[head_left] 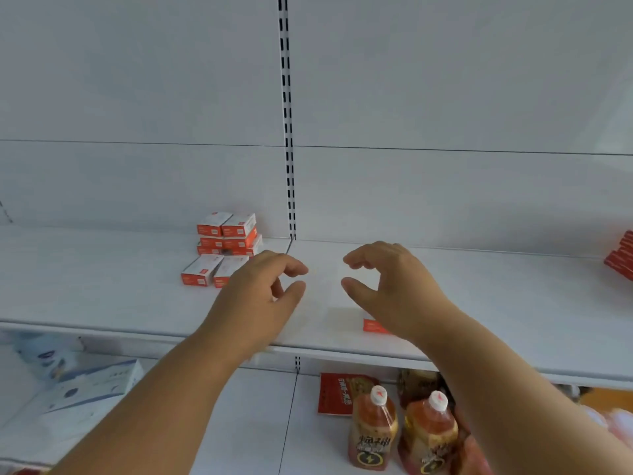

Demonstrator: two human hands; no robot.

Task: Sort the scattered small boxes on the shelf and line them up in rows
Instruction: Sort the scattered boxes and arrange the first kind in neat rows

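Observation:
Small white boxes with orange ends stand stacked in a block (227, 234) at the back of the white shelf (102, 296), left of centre. Two more of them (200, 270) lie side by side in front of the stack; my left hand (263, 293) covers part of the right one. That hand hovers with thumb and fingers loosely curved and holds nothing. My right hand (390, 286) hovers opposite it, curved the same way. Below its wrist lies a pale box, of which the orange end (374, 326) shows. The white tops there blend with the shelf.
A slotted upright (287, 132) divides the back panel. Red boxes (621, 255) sit at the shelf's far right edge. On the lower shelf stand two sauce bottles (375, 430), a red packet (334, 394) and blue-and-white cartons (92, 389) at left.

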